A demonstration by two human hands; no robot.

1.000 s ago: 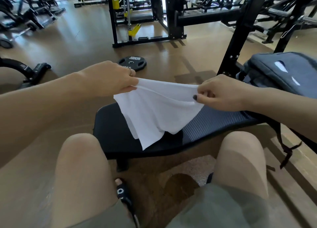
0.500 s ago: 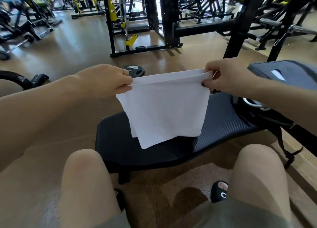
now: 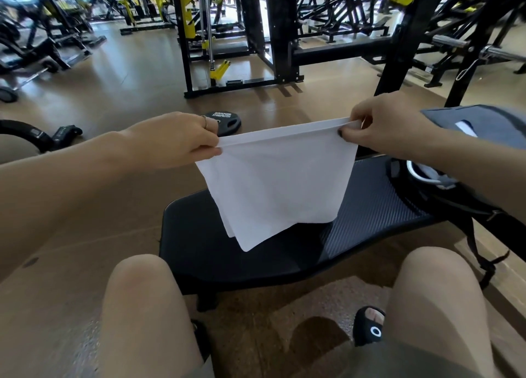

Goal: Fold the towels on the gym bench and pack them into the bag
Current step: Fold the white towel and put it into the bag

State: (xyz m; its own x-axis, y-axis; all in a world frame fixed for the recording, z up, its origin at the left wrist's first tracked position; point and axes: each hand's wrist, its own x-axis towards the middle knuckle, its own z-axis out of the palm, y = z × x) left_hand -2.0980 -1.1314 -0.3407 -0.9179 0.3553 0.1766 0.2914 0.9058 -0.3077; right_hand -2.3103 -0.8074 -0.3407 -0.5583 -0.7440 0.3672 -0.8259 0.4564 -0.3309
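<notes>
A white towel (image 3: 276, 184) hangs doubled over above the black gym bench (image 3: 216, 244), its top edge stretched taut. My left hand (image 3: 176, 141) pinches the towel's upper left corner. My right hand (image 3: 390, 124) pinches the upper right corner. The towel's lower corner dangles just over the bench pad. A grey-blue bag (image 3: 484, 124) stands on the right end of the bench behind my right forearm, its mouth open with something white inside.
My bare knees (image 3: 142, 306) sit in front of the bench. A black weight plate (image 3: 227, 120) lies on the wooden floor beyond the towel. A black rack upright (image 3: 398, 53) rises behind the bag. Black-and-yellow gym machines fill the background.
My right hand has lifted and drawn rightward, pulling the sagging towel's top edge flat and taut. The left hand kept its grip and barely moved.
</notes>
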